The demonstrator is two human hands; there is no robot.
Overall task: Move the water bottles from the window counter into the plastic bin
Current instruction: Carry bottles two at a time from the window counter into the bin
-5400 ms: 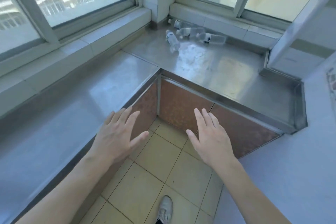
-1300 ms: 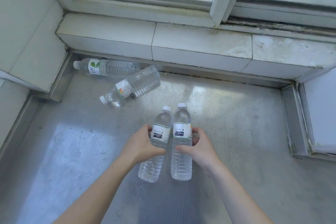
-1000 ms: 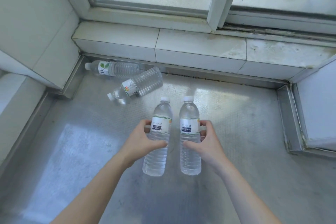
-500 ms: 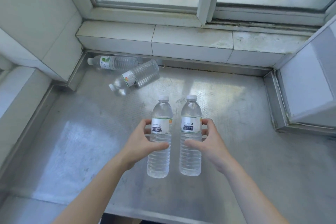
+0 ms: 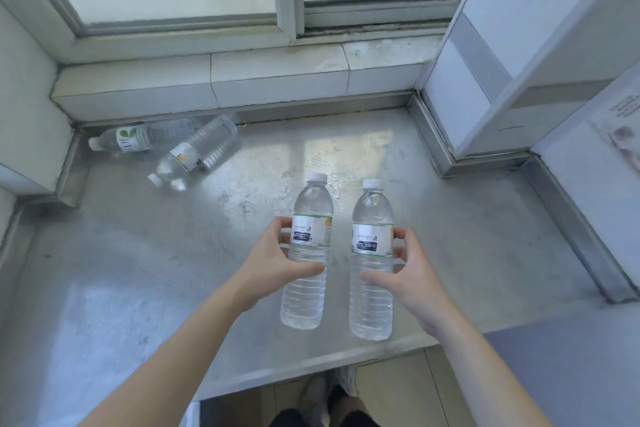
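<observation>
Two upright water bottles, left bottle [image 5: 308, 253] in left hand [image 5: 273, 263], right bottle [image 5: 372, 263] in right hand [image 5: 412, 274], each grip closed round mid-body, above tabletop [image 5: 173, 270] front edge; two more bottles [image 5: 180, 149] lying in far-left corner; bin unseen.

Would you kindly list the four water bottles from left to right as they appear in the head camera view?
Green-leaf-label bottle lying by the sill → orange-label bottle lying beside it → bottle in the left hand → bottle in the right hand.
</observation>
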